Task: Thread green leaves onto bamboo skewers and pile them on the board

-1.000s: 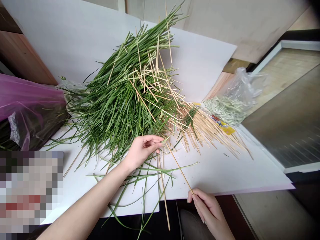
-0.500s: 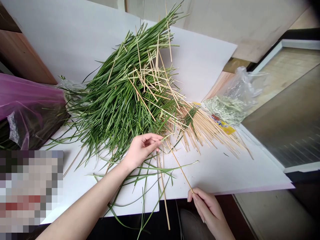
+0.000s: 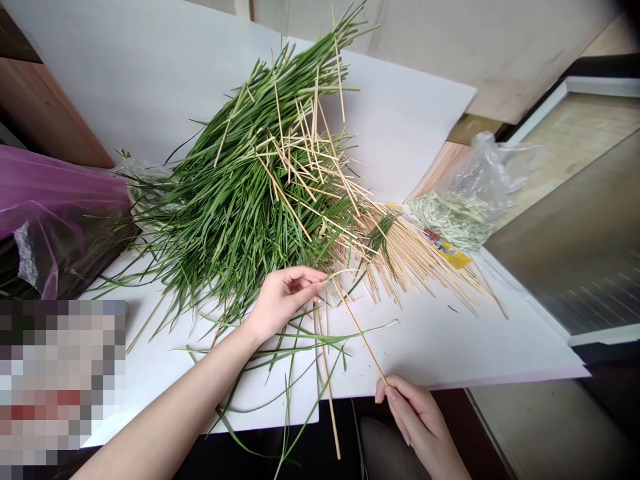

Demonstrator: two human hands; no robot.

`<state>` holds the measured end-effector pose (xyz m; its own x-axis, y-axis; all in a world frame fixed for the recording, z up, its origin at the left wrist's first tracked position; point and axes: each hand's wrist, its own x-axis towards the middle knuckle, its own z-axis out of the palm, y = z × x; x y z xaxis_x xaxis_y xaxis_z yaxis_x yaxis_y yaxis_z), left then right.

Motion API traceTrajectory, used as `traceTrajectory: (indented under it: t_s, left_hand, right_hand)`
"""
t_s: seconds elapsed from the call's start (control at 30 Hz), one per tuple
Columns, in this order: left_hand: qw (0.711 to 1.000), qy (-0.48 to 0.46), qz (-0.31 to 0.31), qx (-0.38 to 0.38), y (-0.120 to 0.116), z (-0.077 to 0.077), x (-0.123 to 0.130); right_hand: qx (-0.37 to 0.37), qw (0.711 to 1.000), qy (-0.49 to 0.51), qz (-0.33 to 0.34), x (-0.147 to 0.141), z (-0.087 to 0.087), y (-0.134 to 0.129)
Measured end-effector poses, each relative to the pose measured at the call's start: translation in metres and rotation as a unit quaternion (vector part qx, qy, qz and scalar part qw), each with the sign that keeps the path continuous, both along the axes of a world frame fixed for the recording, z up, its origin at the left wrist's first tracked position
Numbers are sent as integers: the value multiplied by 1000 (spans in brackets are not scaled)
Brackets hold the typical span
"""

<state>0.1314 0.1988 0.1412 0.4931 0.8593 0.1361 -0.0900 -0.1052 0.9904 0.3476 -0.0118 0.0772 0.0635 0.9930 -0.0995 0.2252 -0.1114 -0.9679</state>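
My left hand point(image 3: 283, 300) is closed with thumb and forefinger pinching a thin chive point(image 3: 342, 272) near its pale end, which curves off to the right. Between the thumb and fingers of my right hand point(image 3: 417, 417) is the lower end of a bamboo skewer point(image 3: 364, 338). It slants up and left, its upper tip right by the pinched chive; whether the two touch I cannot tell. Loose chive leaves point(image 3: 280, 343) lie under my left wrist, some hanging over the table edge. A large heap of green chives point(image 3: 235, 193) rises behind my left hand.
Many skewers point(image 3: 425, 257) are fanned out at right, with others scattered on the chives. One loose skewer point(image 3: 330, 413) juts past the front edge of the white tabletop point(image 3: 425, 347). A purple bag point(image 3: 60, 193) stands left; a clear bag point(image 3: 455, 213) with pale strands lies right.
The chive's free end reaches slightly farther right past the skewer tip. Both hands stay almost in place.
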Motion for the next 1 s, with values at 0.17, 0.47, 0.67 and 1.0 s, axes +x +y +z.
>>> traceTrajectory:
  t_s: [0.17,0.47,0.67,1.0]
  left_hand:
    - [1000,15,3,16,1,-2,-1]
    - [995,52,4,84,-2,0,-2]
    - [995,60,15,75,-3,2,-1]
    - [997,41,33,52,-2,1,0]
  right_hand:
    - [-1,1000,-1,1,0,2,0]
    - [-2,1000,6,2,0,3,0]
    - [-10,1000,9,-1,-1,3,1]
    - [-16,1000,11,-12,-3,6,1]
